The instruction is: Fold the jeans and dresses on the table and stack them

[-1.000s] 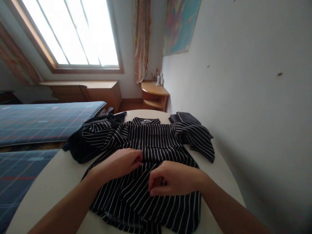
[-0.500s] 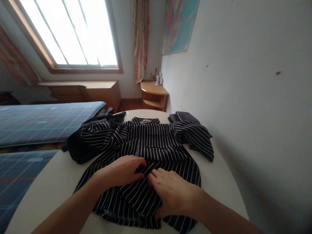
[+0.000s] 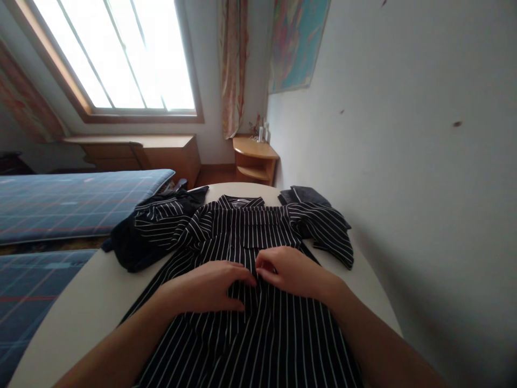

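Observation:
A black shirt with white stripes (image 3: 299, 328) lies front up on a round cream table (image 3: 81, 307), its collar at the far side and its sleeves spread left and right. My left hand (image 3: 214, 285) rests over the shirt's middle, thumb and fingers apart, holding nothing I can see. Just right of it, my right hand (image 3: 288, 269) is over the button line with thumb and fingertips brought together; whatever cloth they pinch is too small to make out.
Dark clothing (image 3: 133, 248) is heaped under the left sleeve. Folded dark cloth (image 3: 309, 195) lies by the right sleeve. A blue plaid mattress (image 3: 81, 205) is at the left, a white wall (image 3: 404, 161) at the right.
The shirt's lower part, bunched and folded before, now stretches down toward me past the frame's bottom. My right hand has moved up and its fingers have closed; my left hand has shifted slightly right.

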`<state>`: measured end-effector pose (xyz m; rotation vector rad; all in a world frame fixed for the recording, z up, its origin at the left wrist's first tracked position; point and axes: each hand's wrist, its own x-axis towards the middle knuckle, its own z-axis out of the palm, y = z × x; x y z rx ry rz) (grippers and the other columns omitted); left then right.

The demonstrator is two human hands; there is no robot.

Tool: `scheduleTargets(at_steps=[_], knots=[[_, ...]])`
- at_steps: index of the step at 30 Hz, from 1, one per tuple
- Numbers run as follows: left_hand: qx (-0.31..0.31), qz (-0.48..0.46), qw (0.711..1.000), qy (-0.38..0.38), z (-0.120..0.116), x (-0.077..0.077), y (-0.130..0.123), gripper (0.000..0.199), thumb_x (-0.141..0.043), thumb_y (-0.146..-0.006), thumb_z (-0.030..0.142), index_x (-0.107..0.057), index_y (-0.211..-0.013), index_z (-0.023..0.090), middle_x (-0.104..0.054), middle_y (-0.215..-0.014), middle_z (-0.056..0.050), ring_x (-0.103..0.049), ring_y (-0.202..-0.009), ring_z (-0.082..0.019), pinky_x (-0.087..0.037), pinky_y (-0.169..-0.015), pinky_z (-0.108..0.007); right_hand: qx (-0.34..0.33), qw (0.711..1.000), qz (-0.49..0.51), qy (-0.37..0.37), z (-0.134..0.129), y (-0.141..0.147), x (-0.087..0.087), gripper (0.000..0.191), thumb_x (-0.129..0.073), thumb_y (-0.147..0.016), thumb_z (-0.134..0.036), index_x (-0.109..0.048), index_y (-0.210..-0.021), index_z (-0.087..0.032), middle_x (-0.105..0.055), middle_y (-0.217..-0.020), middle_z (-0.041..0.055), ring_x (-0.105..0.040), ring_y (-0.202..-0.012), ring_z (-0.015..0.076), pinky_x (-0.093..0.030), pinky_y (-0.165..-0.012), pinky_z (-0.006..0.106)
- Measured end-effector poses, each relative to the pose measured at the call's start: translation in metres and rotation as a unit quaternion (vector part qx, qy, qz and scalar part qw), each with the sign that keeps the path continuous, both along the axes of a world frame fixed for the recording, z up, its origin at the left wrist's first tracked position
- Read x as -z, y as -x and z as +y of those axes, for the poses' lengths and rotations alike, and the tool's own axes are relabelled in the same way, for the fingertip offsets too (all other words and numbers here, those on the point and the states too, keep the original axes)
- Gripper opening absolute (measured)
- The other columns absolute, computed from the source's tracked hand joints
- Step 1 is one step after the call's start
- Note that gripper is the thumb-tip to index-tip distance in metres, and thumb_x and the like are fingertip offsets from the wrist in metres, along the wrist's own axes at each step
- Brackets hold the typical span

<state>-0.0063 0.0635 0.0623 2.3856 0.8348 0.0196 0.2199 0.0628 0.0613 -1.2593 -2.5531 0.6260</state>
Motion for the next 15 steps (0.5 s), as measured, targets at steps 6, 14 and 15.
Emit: scheduleTargets(at_steps=[6, 14, 15], knots=[[0.0, -0.018, 0.992, -0.123, 0.021, 0.05, 0.0, 0.069, -0.076, -0.082, 0.038, -0.05, -0.145, 0.025, -0.043, -0.156, -0.012, -0.04, -0.143, -0.032, -0.033, -0.118, -0.05, 0.053, 0.995, -0.046, -0.066, 0.022, -0.011, 0.037, 0.029, -0.058, -0.095, -0.026, -0.067, -0.12, -0.016, -0.067, -0.125, 0.0124, -0.062, -0.117, 0.025, -0.046, -0.1, 0.037], [-0.068, -0.045, 0.969, -0.235, 0.031, 0.084, -0.004, 0.061, -0.061, -0.094, 0.042, -0.042, -0.148, 0.021, -0.039, -0.158, -0.011, -0.03, -0.148, -0.029, -0.029, -0.121, -0.05, 0.09, 0.991, -0.068, -0.077, 0.044, -0.013, 0.08, 0.052, -0.043, -0.102, -0.043, -0.048, -0.148, -0.018, -0.036, -0.16, 0.0117, -0.028, -0.149, 0.0298, -0.023, -0.12, 0.054], [-0.08, -0.057, 0.964, -0.249, 0.032, 0.085, -0.006, 0.059, -0.062, -0.094, 0.039, -0.044, -0.147, 0.021, -0.041, -0.157, -0.011, -0.034, -0.146, -0.029, -0.03, -0.12, -0.05, 0.094, 0.991, -0.06, -0.079, 0.047, -0.013, 0.082, 0.051, -0.043, -0.103, -0.043, -0.048, -0.147, -0.019, -0.036, -0.16, 0.011, -0.027, -0.15, 0.0289, -0.022, -0.121, 0.054]])
